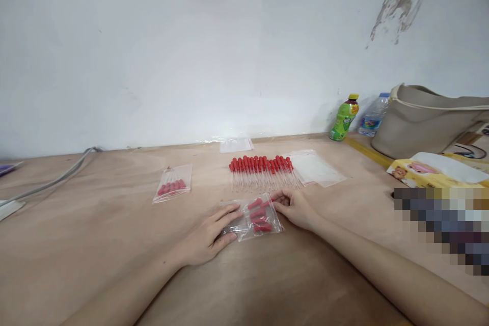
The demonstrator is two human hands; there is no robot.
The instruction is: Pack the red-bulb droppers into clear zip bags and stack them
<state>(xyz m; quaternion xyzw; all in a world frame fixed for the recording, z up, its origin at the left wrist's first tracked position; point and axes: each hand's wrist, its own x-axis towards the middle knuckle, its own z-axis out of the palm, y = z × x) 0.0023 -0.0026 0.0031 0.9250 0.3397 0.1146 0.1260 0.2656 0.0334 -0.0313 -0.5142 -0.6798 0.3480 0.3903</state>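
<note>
In the head view, a clear zip bag (244, 229) lies on the table with several red-bulbed droppers inside, their bulbs towards the bag's right edge. My left hand (208, 237) rests on the left part of this bag, fingers spread and stretched out over the plastic. At the bag's upper right corner my right hand (294, 208) is closed in a pinch on the red bulb of a dropper (268, 203), whose thin stem is hard to make out. Just beyond lies a row of red-bulbed droppers (260, 165), side by side with bulbs towards the wall.
Another bag of droppers (171, 186) lies left. Flat clear bags (317, 168) lie right of the row, and one more bag (236, 145) by the wall. Rightward stand a green bottle (344, 119), a water bottle (372, 119), a beige bin (416, 127) and a tissue pack (439, 170). A cable (69, 173) crosses left.
</note>
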